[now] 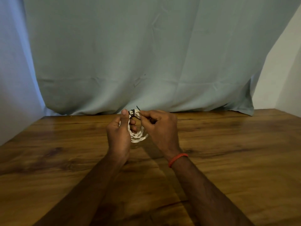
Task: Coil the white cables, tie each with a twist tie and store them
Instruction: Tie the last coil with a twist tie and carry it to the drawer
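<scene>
**Clerk:** Nearest item?

**Checker:** One table (pixel 65 160), wooden, brown and glossy, with the grain running left to right. It fills the near and middle ground.

**Clerk:** Anything worn?

**Checker:** One bracelet (pixel 178 159) of red-orange twisted cord, on the right wrist, right of centre.

**Clerk:** Left hand?

**Checker:** The left hand (pixel 118 134) is raised over the middle of the table. Its thumb stands upright against the top of the coil and its fingers curl through the ring. It is grasping the cable.

**Clerk:** The cable itself?

**Checker:** One white cable (pixel 138 137), wound in several loops into a small ring. It is held up between the two hands over the middle of the table, and the lower loops hang between the palms.

**Clerk:** Right hand?

**Checker:** The right hand (pixel 160 128) is just right of the coil. Thumb and forefinger are pinched on the tie at the coil's upper right, and the other fingers are curled in.

**Clerk:** The tie?

**Checker:** One twist tie (pixel 132 112), dark and thin, wrapped round the top of the coil just beside the left thumb tip. One loose end points up and away.

**Clerk:** Far end?

**Checker:** One cloth (pixel 146 54), pale grey-green and creased, hanging as a backdrop with its hem on the table's far edge. A pale wall (pixel 280 70) shows to the right of it.
</scene>
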{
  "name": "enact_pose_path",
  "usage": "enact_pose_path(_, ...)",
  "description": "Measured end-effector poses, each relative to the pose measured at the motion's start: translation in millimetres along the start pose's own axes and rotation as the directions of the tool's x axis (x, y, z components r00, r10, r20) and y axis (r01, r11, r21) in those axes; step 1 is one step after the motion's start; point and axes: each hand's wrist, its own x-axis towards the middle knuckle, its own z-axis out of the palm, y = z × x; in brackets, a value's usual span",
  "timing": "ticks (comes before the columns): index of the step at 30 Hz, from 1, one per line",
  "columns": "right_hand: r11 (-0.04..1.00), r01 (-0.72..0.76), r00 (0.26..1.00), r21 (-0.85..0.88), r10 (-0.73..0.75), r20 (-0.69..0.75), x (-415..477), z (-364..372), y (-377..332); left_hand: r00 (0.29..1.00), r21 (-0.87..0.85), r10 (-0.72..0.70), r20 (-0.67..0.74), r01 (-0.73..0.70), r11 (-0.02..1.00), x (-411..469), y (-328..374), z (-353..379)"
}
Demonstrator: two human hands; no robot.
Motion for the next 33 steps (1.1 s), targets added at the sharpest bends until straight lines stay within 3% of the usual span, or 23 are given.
enact_pose_path(8,0.996,0.065,0.991,-0.065,-0.057,0.119,2.5,-5.6,-1.7,0.999,-0.015,-0.001,0.036,0.001,1.0,-0.9,1.9,-0.8)
enact_pose_path(21,0.998,-0.065,0.995,0.004,0.064,0.071,0.8,-4.8,-7.6,0.998,0.037,-0.057,-0.015,0.058,0.998,2.5,-4.8,-3.2)
enact_pose_path(29,0.995,0.016,0.998,-0.097,-0.009,0.067,-1.4,-2.5,-5.6,0.993,-0.018,-0.106,-0.057,0.105,0.994,1.8,-3.7,-0.7)
enact_pose_path(33,0.991,0.05,0.995,-0.123,-0.039,0.088,-2.0,-3.1,-4.1,0.998,0.064,-0.062,-0.024,0.063,0.996,3.3,-2.3,-3.3)
